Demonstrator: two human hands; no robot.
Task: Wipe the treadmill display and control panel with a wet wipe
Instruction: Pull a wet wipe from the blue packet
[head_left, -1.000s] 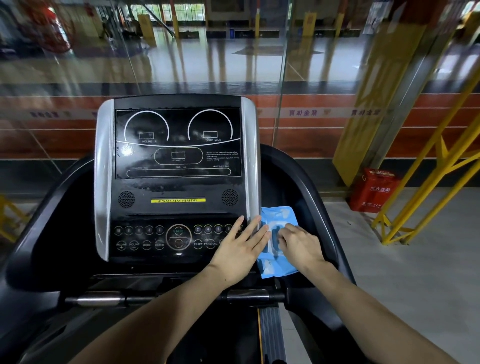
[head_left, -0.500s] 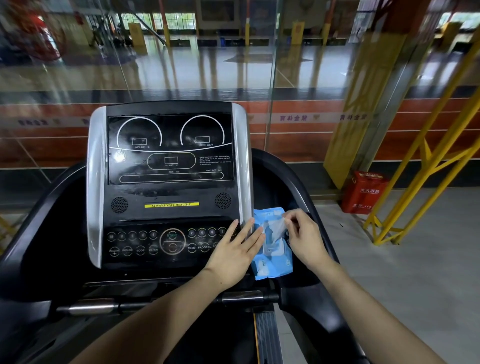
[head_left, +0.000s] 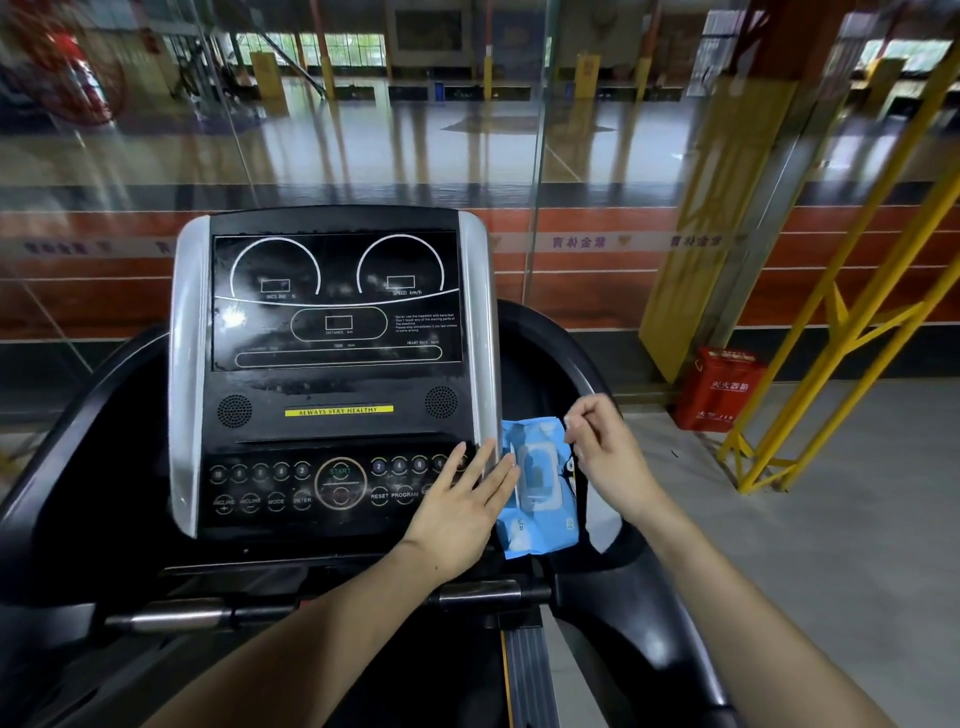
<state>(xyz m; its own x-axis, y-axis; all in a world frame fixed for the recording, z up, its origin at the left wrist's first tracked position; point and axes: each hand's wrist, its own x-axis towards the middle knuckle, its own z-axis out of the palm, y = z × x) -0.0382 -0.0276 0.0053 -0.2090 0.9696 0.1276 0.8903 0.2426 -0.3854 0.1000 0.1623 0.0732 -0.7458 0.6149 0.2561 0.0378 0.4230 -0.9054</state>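
The treadmill display (head_left: 336, 299) is a big black screen, tilted back, with two white round dials drawn at the top and small boxes under them. It has smudges and shiny spots on it. Just below sits the control panel (head_left: 311, 486), black too, with rows of little round buttons and a big round START button in the middle. The blue wet wipe pack (head_left: 537, 488) rests just beside the panel's right edge, with its lid flap peeled open

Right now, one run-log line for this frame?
phase: opening wet wipe pack | left hand: flat, steadying pack | right hand: pinching flap | display: unwiped
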